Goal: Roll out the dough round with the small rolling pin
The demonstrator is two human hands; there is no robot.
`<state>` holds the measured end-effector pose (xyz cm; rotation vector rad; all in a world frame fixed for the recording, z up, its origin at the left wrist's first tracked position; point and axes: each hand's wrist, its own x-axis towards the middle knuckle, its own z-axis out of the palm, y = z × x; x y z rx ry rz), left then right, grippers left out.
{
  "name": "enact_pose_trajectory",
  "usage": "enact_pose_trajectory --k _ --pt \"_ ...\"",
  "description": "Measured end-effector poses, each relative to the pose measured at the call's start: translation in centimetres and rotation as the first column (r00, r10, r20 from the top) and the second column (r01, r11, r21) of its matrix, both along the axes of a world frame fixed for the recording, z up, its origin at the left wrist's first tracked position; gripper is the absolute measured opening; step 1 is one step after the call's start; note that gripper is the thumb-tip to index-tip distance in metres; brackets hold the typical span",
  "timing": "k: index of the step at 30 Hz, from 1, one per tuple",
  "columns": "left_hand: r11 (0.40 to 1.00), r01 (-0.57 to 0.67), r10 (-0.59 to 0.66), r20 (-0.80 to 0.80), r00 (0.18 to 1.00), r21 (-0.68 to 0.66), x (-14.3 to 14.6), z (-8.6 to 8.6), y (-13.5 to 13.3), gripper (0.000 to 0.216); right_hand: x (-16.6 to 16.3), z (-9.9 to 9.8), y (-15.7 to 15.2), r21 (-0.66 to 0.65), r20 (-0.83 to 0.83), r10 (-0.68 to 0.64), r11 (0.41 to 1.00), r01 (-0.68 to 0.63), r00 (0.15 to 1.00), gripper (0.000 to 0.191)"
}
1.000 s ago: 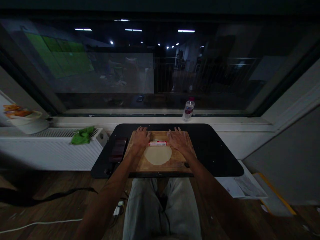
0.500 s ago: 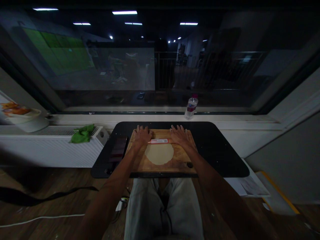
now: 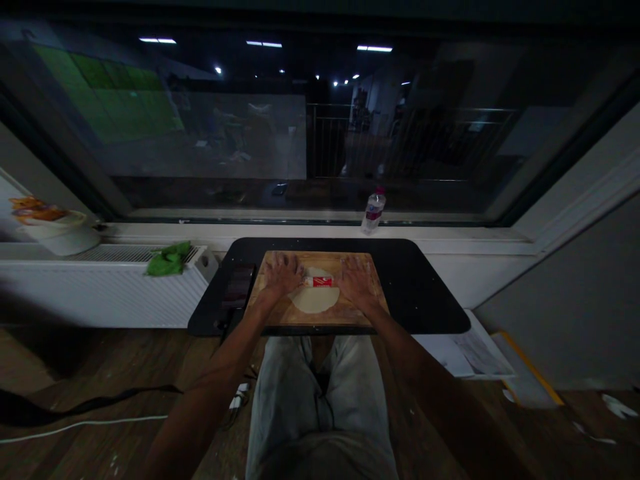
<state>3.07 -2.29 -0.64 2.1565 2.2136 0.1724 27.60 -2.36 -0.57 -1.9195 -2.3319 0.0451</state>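
Observation:
A thin round sheet of dough [image 3: 315,304] lies on a wooden cutting board [image 3: 350,318]. Across its upper half rests a rolling pin [image 3: 319,282] with a red and white label. My left hand [image 3: 283,272] lies over the pin's left end, fingers spread and pointing away from me. Over the right end, my right hand [image 3: 356,276] is laid flat in the same way, fingers stretched out. Both palms hide the pin's ends.
The board sits on a black table [image 3: 430,293]. A dark phone [image 3: 239,285] lies left of the board. Behind, a water bottle [image 3: 373,212] stands on the windowsill. A green cloth [image 3: 169,259] and a white tub [image 3: 60,233] are on the radiator [image 3: 125,293].
The rolling pin has rolled toward me, from the dough's far edge onto its upper half, and its label shows a different side. Both hands moved with it. The view has shifted slightly.

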Motion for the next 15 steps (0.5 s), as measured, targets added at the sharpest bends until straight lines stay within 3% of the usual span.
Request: enact_pose_trajectory --k 6,9,15 --pt "0.999 0.002 -0.001 -0.015 1.000 0.041 0.8 0.2 -3.5 0.066 -0.4 0.5 -3.4 0.028 -0.025 -0.052 0.998 0.052 0.998 0.066" --pt "0.998 0.016 -0.014 -0.039 0.999 0.069 0.9 0.1 -4.9 0.067 -0.4 -0.4 -5.3 0.078 -0.045 -0.061 0.995 0.064 0.997 0.067" --pt "0.988 0.045 -0.036 -0.061 0.997 0.148 0.8 -0.5 -6.8 0.063 -0.3 -3.3 -8.2 0.306 -0.124 -0.059 0.947 0.094 0.991 0.066"
